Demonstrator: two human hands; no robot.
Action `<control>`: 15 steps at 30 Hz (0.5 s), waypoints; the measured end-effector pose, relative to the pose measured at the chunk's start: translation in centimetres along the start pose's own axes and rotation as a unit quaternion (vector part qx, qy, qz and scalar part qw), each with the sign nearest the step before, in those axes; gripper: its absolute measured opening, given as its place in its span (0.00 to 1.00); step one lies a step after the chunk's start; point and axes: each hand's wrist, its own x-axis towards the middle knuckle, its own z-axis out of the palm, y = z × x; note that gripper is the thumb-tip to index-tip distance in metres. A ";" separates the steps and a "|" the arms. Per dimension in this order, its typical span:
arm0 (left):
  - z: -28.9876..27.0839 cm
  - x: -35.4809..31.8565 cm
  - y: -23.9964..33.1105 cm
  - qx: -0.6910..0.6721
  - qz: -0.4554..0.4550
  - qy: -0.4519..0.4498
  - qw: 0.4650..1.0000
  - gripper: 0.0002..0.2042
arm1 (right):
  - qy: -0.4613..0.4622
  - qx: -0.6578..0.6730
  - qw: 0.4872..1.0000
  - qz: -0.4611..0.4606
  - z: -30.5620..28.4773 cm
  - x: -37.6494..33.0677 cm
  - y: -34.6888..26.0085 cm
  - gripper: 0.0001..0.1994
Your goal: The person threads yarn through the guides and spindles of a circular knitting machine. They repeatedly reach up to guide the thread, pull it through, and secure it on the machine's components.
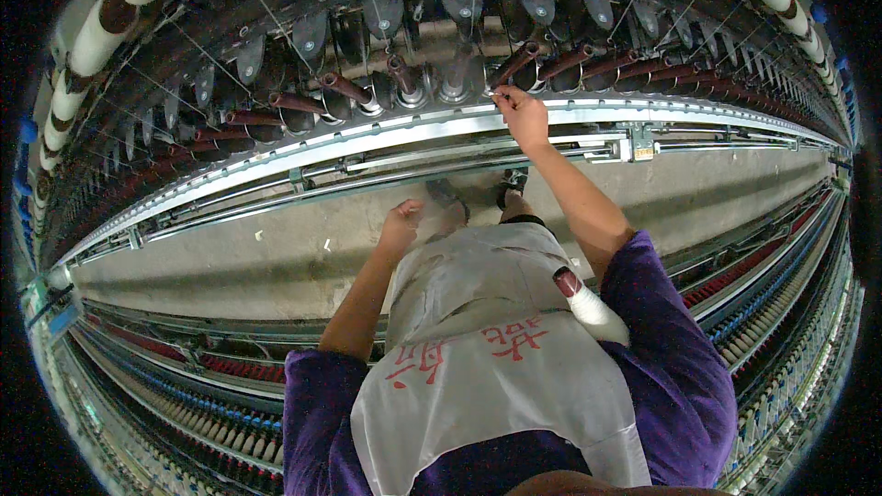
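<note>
My right hand reaches to the front rail of a spinning frame. Its fingertips are pinched together just below a brown bobbin on a spindle; anything as fine as thread between them is too small to make out. Left of that bobbin is a spindle that looks blurred, and further left stands another brown bobbin. My left hand hangs lower, over the aisle, with curled fingers; what they hold, if anything, cannot be seen. A bobbin with white yarn rests against my apron, by my right arm.
The pale metal rail runs along the frame under a long row of bobbins. Thin threads slant down from above, near dark guide plates. Large white rolls line the upper edges. Behind me stands another machine with several rows of bobbins.
</note>
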 end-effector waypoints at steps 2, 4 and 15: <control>-0.1 0.2 -0.1 0.016 0.010 -0.004 1.000 0.09 | 0.014 0.006 1.000 -0.016 0.0 -0.2 -0.2 0.07; -0.3 0.5 -0.3 0.034 0.008 0.000 0.999 0.10 | 0.030 0.012 0.999 -0.043 0.0 -0.5 -0.3 0.07; -0.5 1.3 0.2 0.082 -0.011 0.016 0.996 0.07 | 0.012 -0.252 0.957 -0.140 -1.6 -0.1 -1.1 0.12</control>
